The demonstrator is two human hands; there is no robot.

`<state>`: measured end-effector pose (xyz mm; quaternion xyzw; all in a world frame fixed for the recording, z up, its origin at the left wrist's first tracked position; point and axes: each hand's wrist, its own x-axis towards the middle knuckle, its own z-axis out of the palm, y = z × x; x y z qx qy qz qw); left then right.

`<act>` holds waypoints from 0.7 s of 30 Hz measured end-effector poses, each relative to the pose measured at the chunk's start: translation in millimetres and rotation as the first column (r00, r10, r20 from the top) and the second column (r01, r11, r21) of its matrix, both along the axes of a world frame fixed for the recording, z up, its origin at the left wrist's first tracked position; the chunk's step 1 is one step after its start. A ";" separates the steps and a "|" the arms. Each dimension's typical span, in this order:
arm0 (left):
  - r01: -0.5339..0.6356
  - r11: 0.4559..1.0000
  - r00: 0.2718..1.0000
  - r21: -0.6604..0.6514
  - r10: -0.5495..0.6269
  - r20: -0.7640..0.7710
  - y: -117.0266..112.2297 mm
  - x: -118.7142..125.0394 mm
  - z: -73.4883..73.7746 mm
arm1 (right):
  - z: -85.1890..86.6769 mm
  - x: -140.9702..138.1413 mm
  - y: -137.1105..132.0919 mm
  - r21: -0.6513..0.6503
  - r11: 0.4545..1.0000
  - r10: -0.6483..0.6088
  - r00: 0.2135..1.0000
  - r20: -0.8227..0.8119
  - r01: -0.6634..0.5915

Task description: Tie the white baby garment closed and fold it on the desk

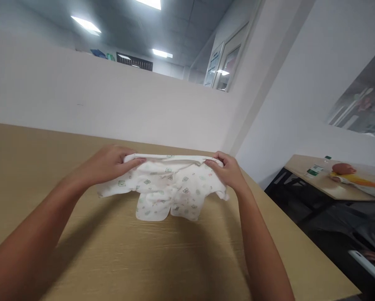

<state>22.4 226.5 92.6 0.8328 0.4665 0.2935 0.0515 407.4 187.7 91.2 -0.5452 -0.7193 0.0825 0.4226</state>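
A small white baby shirt (171, 188) with a green and pink print hangs between my two hands over the wooden table (137, 259). My left hand (116, 164) is closed on the shirt's top edge at its left end, thumb in front. At the right end of the same edge, my right hand (225, 167) pinches the cloth with the thumb towards me. The held edge is stretched nearly straight. Short sleeves droop at both sides, and two rounded flaps hang at the bottom centre, parted by a slit. The fingers behind the cloth are partly hidden.
A white wall (112, 104) runs behind the table. To the right, a second table (338, 190) bears a plastic bottle (315, 169) with a green cap and a doll (344, 169) in yellow clothing. At the lower right, a white phone-like object (367, 267) shows near a partly visible hand.
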 end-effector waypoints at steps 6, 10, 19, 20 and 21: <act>0.006 0.994 0.998 -0.109 -0.013 -0.062 -2.1 -11.3 5.5 | 15.6 3.3 -16.5 0.014 1.000 -0.002 0.996 0.093 0.001; -0.075 0.994 0.993 -0.076 0.067 -0.097 8.3 -18.9 1.4 | 19.7 6.3 -22.1 -0.035 0.995 0.097 0.995 0.022 -0.096; -0.062 0.997 0.995 -0.049 0.058 -0.085 -4.7 -35.0 16.7 | 22.4 1.1 -26.7 0.106 0.989 -0.106 0.994 -0.004 0.106; -0.043 0.997 0.996 -0.056 0.039 -0.075 -7.2 -39.0 19.1 | 24.9 2.7 -30.0 0.098 0.988 -0.120 0.992 0.028 0.117; -0.014 0.998 0.998 -0.063 0.010 -0.063 -9.5 -43.3 21.2 | 27.9 4.8 -34.0 0.085 0.989 -0.128 0.990 0.056 0.123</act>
